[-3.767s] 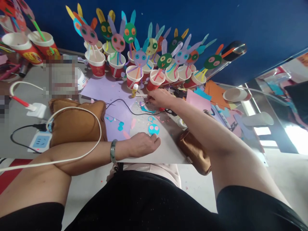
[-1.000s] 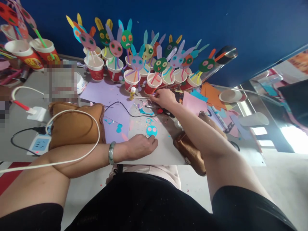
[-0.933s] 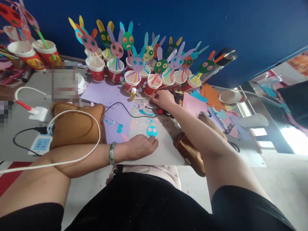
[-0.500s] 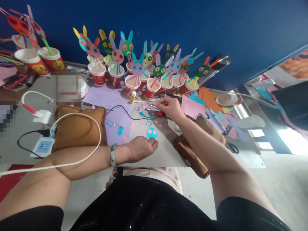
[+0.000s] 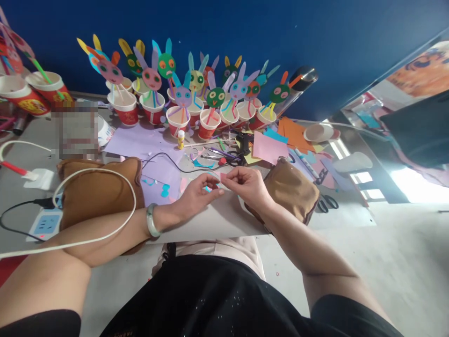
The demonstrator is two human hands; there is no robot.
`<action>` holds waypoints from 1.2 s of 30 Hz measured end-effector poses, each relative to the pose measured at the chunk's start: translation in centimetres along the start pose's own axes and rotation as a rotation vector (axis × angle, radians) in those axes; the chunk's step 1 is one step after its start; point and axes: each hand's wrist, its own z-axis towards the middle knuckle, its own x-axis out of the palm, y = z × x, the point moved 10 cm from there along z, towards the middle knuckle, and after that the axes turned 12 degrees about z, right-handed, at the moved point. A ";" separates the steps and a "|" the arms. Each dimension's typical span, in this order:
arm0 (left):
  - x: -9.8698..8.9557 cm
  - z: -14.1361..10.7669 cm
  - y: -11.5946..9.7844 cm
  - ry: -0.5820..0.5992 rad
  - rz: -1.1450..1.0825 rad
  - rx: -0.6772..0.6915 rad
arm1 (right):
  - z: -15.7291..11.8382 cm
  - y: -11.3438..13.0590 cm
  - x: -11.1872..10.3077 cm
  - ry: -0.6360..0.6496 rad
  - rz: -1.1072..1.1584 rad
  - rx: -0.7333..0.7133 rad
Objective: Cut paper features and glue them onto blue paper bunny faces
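My right hand (image 5: 247,187) pinches a small pink paper piece (image 5: 223,177) over the grey table (image 5: 210,220). Close by on the left, my left hand (image 5: 199,194) has its thumb and fingers apart, with nothing visible between them. A bit of blue paper (image 5: 209,188) shows behind my left fingers, mostly hidden. Beyond the hands lie paper scraps, tweezers-like tools (image 5: 210,156) and a small red round thing (image 5: 222,161). Purple paper (image 5: 163,180) with blue scraps lies left of my left hand.
Paper cups (image 5: 209,124) holding paper rabbit heads stand along the blue wall. Brown cushions (image 5: 101,187) (image 5: 293,187) flank the hands. A white cable (image 5: 131,213) loops over my left forearm. Black scissors (image 5: 328,202), a glue bottle (image 5: 180,139) and coloured paper (image 5: 268,147) are also there.
My right hand has come back from the tools toward my left hand. My left hand has risen off the table's near part and opened. The view has shifted right.
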 end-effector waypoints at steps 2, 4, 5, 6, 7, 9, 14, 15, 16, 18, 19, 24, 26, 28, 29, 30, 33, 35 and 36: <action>0.2 0.2 -0.2 0.030 -0.103 -0.037 | -0.4 -0.1 0.7 0.023 0.008 0.003; 0.1 0.1 -0.5 0.039 -0.176 -0.054 | -0.5 -0.2 1.2 0.031 0.027 0.012; 0.1 0.1 -0.5 0.036 -0.205 -0.059 | -0.5 -0.3 1.4 0.031 0.046 0.021; 0.0 0.1 -0.6 0.033 -0.230 -0.065 | -0.6 -0.5 1.5 0.026 0.072 0.030; -0.1 0.2 -0.5 0.029 -0.248 -0.070 | -0.6 -0.7 1.5 0.020 0.106 0.040; -0.3 0.3 -0.5 0.012 -0.260 -0.076 | -0.6 -1.4 1.6 0.023 0.201 0.081; -0.8 0.5 -0.8 -0.030 -0.239 -0.098 | -0.8 -4.0 2.1 0.029 0.466 0.221; -0.8 0.4 -0.9 -0.031 -0.234 -0.098 | -0.8 -4.3 2.2 0.027 0.501 0.236; -0.8 0.4 -1.0 -0.033 -0.232 -0.098 | -0.9 -4.5 2.4 0.026 0.530 0.247; -0.8 0.4 -0.9 -0.036 -0.238 -0.107 | -0.9 -4.6 2.6 0.015 0.580 0.263; -0.8 0.5 -0.8 -0.038 -0.245 -0.112 | -0.9 -4.7 2.7 0.007 0.600 0.267; -0.9 0.7 -0.1 -0.048 -0.281 -0.112 | -0.6 -5.2 3.1 0.003 0.643 0.279; -0.9 0.7 0.2 -0.045 -0.268 -0.113 | -0.5 -5.5 3.2 0.016 0.634 0.267; -0.9 0.6 0.3 -0.040 -0.242 -0.115 | -0.5 -5.6 3.3 0.046 0.609 0.240; -0.9 0.6 0.3 -0.037 -0.232 -0.116 | -0.5 -5.5 3.5 0.067 0.593 0.223; -0.9 0.6 0.3 -0.038 -0.223 -0.117 | -0.5 -5.4 3.7 0.092 0.571 0.210; -1.0 0.5 0.3 -0.045 -0.204 -0.122 | -0.8 -4.9 4.2 0.136 0.519 0.179; -1.0 0.5 0.4 -0.045 -0.193 -0.120 | -0.9 -4.7 4.5 0.143 0.510 0.169; -1.0 0.5 0.4 -0.043 -0.188 -0.119 | -0.9 -4.7 4.5 0.141 0.513 0.165</action>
